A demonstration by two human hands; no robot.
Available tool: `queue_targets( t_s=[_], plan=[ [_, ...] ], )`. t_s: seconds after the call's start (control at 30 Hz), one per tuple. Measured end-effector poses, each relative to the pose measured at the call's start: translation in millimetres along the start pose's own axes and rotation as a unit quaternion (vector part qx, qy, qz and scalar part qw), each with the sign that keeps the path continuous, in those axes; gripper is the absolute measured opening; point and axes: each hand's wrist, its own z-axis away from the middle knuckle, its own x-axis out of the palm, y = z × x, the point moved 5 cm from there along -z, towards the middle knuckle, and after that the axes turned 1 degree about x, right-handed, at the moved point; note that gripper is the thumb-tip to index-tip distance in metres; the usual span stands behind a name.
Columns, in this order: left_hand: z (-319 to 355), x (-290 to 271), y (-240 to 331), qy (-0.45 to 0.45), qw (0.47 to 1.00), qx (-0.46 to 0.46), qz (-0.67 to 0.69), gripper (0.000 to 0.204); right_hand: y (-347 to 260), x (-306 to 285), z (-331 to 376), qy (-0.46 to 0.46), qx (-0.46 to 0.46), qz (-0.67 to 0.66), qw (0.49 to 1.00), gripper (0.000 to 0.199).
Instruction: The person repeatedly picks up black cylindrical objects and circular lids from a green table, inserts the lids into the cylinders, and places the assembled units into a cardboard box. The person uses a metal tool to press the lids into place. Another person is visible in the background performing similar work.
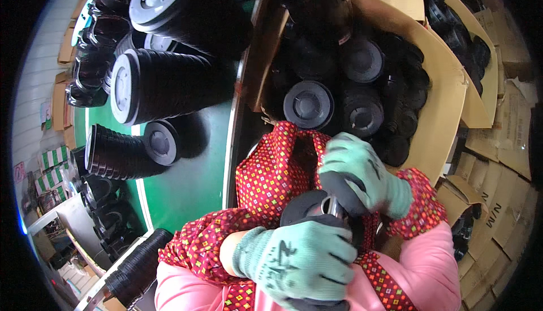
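Green table (192, 198) left; carton (445, 87) of black parts far right. Person's left hand (305, 261), near, curled round black disc (297, 207); right hand (365, 171), farther, curled over metal piece (332, 206) at disc's right; exact contacts hidden. Disc likely light, stiff; take rim. Metal probably slippery. Disc faces roughly up; metal's long axis unclear.

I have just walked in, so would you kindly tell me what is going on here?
A person in gloves is working at a black round part close to their body. The left hand and right hand are together over it, with a shiny metal piece showing between them; exactly what each grips is hidden. Ahead, a cardboard box holds many similar dark pieces, and stacks of black parts are on the green table to the left.
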Motion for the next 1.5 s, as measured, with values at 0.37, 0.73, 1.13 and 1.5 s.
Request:
queue_targets(
  t_s=[0.37,0.73,1.13,1.5],
  plan=[
    [12.1,-11.5,-17.5,0.078,0.981,-0.043,-0.175,0.04,18.0,11.9,24.2,0.159,0.084,-0.072,0.981,0.027],
    [157.8,-58.9,26.6,0.209,0.714,-0.2,-0.638,0.053,-80.7,13.5,70.2,-0.035,0.136,-0.028,0.99,0.095],
    [292.0,-62.0,-14.2,0.239,0.616,-0.431,-0.614,0.096,-73.0,5.9,71.6,0.219,0.166,-0.235,0.932,0.057],
    [282.5,20.7,155.5,0.381,0.883,-0.127,-0.245,0.051,-68.8,155.4,-68.7,0.008,0.175,-0.697,0.695,0.056]
  ],
)
